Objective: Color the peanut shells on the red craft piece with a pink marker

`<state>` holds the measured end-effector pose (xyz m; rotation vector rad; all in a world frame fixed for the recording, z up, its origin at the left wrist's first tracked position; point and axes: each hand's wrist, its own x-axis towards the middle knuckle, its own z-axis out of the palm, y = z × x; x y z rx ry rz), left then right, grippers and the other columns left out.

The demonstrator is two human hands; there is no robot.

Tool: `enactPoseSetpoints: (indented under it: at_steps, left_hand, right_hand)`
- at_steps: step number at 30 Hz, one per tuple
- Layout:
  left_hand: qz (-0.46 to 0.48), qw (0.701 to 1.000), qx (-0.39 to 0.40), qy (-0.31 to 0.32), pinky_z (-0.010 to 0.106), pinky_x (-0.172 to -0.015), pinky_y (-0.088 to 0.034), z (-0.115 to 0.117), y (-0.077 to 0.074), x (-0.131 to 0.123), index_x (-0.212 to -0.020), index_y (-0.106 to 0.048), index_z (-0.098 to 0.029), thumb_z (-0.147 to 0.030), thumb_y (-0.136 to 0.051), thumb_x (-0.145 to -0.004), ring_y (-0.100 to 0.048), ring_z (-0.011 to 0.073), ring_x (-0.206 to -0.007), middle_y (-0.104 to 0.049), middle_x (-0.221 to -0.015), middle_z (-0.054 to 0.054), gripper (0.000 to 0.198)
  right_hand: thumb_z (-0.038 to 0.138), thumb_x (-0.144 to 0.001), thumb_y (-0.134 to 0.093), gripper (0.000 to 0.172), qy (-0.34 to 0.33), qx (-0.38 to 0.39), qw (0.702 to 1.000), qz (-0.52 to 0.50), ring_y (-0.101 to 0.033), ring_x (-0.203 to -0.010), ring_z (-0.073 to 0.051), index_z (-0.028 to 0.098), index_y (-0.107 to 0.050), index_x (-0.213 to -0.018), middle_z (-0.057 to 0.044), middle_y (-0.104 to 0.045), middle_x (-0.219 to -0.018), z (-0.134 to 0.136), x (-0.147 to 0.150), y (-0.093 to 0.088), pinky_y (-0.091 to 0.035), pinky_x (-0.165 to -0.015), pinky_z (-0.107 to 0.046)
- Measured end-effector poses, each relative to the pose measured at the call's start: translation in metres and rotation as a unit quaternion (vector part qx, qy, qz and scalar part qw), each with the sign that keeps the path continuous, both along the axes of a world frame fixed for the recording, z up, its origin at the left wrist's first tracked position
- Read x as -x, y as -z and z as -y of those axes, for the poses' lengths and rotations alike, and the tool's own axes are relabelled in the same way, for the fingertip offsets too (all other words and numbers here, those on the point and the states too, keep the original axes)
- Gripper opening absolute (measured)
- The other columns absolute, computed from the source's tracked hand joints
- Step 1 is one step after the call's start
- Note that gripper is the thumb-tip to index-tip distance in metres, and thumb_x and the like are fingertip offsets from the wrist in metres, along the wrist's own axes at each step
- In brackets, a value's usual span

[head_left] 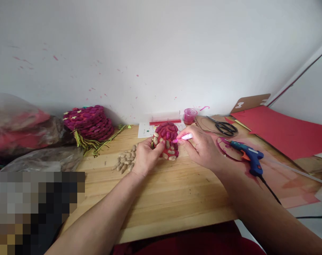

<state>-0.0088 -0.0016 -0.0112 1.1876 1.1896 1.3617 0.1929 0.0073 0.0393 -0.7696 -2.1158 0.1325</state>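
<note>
My left hand (147, 156) grips the left edge of a red peanut-covered piece (167, 134), thumb on its front. Peanuts on its upper and right parts are coated magenta, while several at the lower left are bare tan. In my right hand (200, 145) is a paintbrush (187, 137) with a white handle, pinched between thumb and fingers. Its pink-stained tip is at the piece's right side, touching or very close to a peanut. Loose peanuts (126, 160) lie on the wooden table (177, 191) beside my left wrist.
Stacked magenta peanut pieces (89, 124) with yellow-green cords stand left, near plastic bags (25, 127). At the back is a cup of pink paint (190, 115). Black scissors (225, 128), a blue glue gun (250, 156) with its cord and red sheets (286, 127) lie right.
</note>
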Motion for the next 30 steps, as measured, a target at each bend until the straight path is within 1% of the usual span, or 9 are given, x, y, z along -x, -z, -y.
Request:
enactPoseSetpoints:
  at_steps: [4, 8, 10, 14, 16, 20, 26, 30]
  left_hand:
    - [0.011, 1.000, 0.003, -0.003, 0.029, -0.057, -0.059, -0.0015, 0.0016, 0.0011, -0.081, -0.072, -0.015, -0.054, -0.085, -0.074, -0.070, 0.0183, -0.058, -0.077, -0.073, 0.007, 0.041]
    - [0.016, 1.000, 0.002, 0.004, 0.028, -0.057, -0.059, -0.0019, 0.0003, 0.0017, -0.080, -0.073, -0.014, -0.054, -0.085, -0.073, -0.070, 0.0177, -0.058, -0.077, -0.072, 0.006, 0.042]
    - [0.014, 1.000, 0.002, 0.006, 0.028, -0.056, -0.059, -0.0016, -0.0006, 0.0015, -0.080, -0.073, -0.014, -0.054, -0.086, -0.072, -0.070, 0.0177, -0.057, -0.076, -0.072, 0.007, 0.042]
    - [0.018, 1.000, 0.007, 0.002, 0.028, -0.054, -0.059, -0.0005, -0.0025, 0.0007, -0.079, -0.073, -0.014, -0.054, -0.087, -0.071, -0.069, 0.0178, -0.055, -0.076, -0.071, 0.006, 0.043]
    - [0.016, 1.000, 0.006, 0.004, 0.028, -0.055, -0.059, -0.0003, -0.0031, 0.0005, -0.079, -0.073, -0.015, -0.054, -0.086, -0.071, -0.070, 0.0181, -0.056, -0.076, -0.071, 0.007, 0.042]
    - [0.017, 1.000, 0.003, 0.004, 0.028, -0.055, -0.058, -0.0007, -0.0025, 0.0010, -0.079, -0.073, -0.015, -0.054, -0.086, -0.072, -0.070, 0.0182, -0.056, -0.077, -0.071, 0.007, 0.042]
    - [0.018, 1.000, 0.004, 0.009, 0.028, -0.055, -0.058, -0.0013, 0.0010, 0.0018, -0.081, -0.073, -0.016, -0.053, -0.086, -0.074, -0.072, 0.0198, -0.057, -0.078, -0.071, 0.007, 0.040]
    - [0.001, 1.000, -0.005, 0.019, 0.028, -0.054, -0.058, 0.0004, 0.0013, 0.0007, -0.079, -0.071, -0.017, -0.052, -0.084, -0.076, -0.071, 0.0193, -0.053, -0.076, -0.066, 0.006, 0.038]
  right_hand:
    - [0.017, -0.100, -0.057, 0.008, -0.007, 0.017, 1.000, 0.011, -0.066, -0.086, -0.020, 0.024, -0.058, -0.095, -0.004, -0.071, -0.090, -0.0004, -0.0005, 0.0008, -0.049, -0.078, -0.033]
    - [0.018, -0.100, -0.057, 0.008, -0.007, 0.030, 1.000, 0.000, -0.065, -0.082, -0.019, 0.024, -0.058, -0.096, -0.003, -0.071, -0.089, -0.0009, -0.0006, 0.0019, -0.049, -0.075, -0.032]
    - [0.016, -0.099, -0.057, 0.008, -0.003, 0.019, 1.000, -0.002, -0.066, -0.083, -0.019, 0.024, -0.058, -0.096, -0.003, -0.071, -0.089, -0.0014, -0.0004, 0.0021, -0.050, -0.076, -0.032]
    - [0.017, -0.101, -0.057, 0.009, -0.001, -0.027, 1.000, -0.006, -0.066, -0.087, -0.020, 0.024, -0.058, -0.095, -0.003, -0.071, -0.090, -0.0014, -0.0002, 0.0009, -0.050, -0.080, -0.033]
    - [0.017, -0.100, -0.057, 0.009, 0.005, -0.022, 1.000, -0.010, -0.066, -0.086, -0.020, 0.024, -0.058, -0.095, -0.003, -0.070, -0.089, -0.0008, 0.0000, 0.0001, -0.050, -0.078, -0.033]
    - [0.016, -0.099, -0.058, 0.009, -0.009, 0.011, 1.000, -0.005, -0.066, -0.082, -0.019, 0.024, -0.058, -0.096, -0.002, -0.070, -0.087, -0.0001, 0.0005, 0.0004, -0.050, -0.075, -0.032]
    - [0.017, -0.100, -0.057, 0.009, 0.010, -0.018, 1.000, -0.013, -0.066, -0.085, -0.019, 0.024, -0.059, -0.095, -0.003, -0.071, -0.091, -0.0004, 0.0014, 0.0022, -0.050, -0.079, -0.033]
    - [0.016, -0.100, -0.058, 0.008, -0.024, -0.024, 0.999, 0.016, -0.065, -0.085, -0.020, 0.023, -0.058, -0.097, -0.003, -0.070, -0.087, -0.0024, 0.0034, 0.0057, -0.051, -0.078, -0.033]
